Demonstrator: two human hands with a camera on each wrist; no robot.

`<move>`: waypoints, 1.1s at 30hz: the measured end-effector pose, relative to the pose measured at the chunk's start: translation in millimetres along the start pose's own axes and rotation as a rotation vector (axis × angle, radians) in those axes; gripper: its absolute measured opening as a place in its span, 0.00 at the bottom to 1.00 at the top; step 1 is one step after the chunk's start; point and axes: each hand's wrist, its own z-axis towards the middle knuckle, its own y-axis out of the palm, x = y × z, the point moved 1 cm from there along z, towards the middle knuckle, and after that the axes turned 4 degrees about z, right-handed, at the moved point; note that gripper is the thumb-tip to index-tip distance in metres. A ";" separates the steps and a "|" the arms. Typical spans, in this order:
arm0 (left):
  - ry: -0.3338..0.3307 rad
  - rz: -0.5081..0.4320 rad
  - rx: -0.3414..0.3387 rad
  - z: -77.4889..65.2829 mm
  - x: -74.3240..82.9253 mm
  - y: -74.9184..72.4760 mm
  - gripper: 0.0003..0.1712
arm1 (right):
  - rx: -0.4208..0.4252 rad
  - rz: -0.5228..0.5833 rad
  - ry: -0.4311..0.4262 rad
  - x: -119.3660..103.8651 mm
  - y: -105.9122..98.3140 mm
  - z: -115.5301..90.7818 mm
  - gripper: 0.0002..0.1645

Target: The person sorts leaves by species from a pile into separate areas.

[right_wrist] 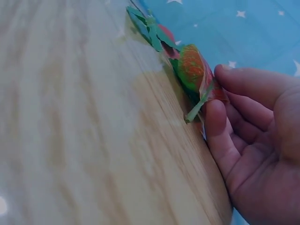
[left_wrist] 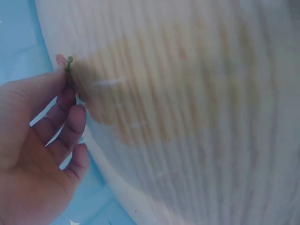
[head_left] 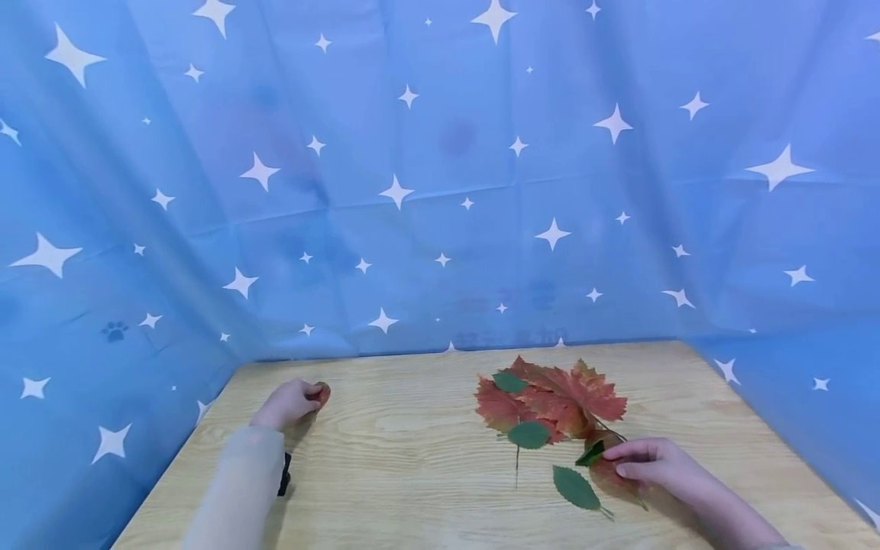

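At the left of the table, my left hand (head_left: 287, 405) pinches a small reddish leaf (head_left: 323, 393) between thumb and fingertips. In the left wrist view its green stem (left_wrist: 70, 62) pokes up at the fingertips, and most of the leaf is hidden. Over on the right side, my right hand (head_left: 656, 466) pinches a red-and-green leaf (right_wrist: 194, 68), curled up from the wood in the right wrist view. A dark green leaf (head_left: 590, 454) touches those fingertips in the head view. Just beside lies a loose green leaf (head_left: 576, 487) with a short stem.
A cluster of red maple leaves (head_left: 564, 397) lies behind the right hand, with green leaves (head_left: 529, 435) on and against it. The wooden table (head_left: 412, 451) reaches back to a blue star-printed curtain (head_left: 440, 191). Something black (head_left: 285, 475) shows by the left sleeve.
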 end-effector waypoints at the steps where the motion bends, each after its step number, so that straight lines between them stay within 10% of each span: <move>1: -0.001 0.003 -0.004 -0.9 -0.2 0.6 0.21 | 0.003 -0.005 0.002 -1.0 0.3 -0.3 0.19; 8: -0.057 -0.086 -0.059 -4.7 3.4 -4.1 0.26 | 0.005 -0.068 0.081 -20.4 1.5 -5.5 0.23; 16: -0.131 -0.207 -0.092 -7.0 -3.8 -3.6 0.30 | -0.033 -0.150 -0.035 -69.8 6.5 10.7 0.21; 25: -0.164 -0.300 -0.146 -5.0 -14.2 3.4 0.34 | 0.034 -0.318 -0.024 -110.0 14.4 58.8 0.24; 33: -0.179 -0.315 -0.189 -5.0 -11.2 3.1 0.36 | 0.066 -0.245 0.008 -119.0 32.9 105.3 0.25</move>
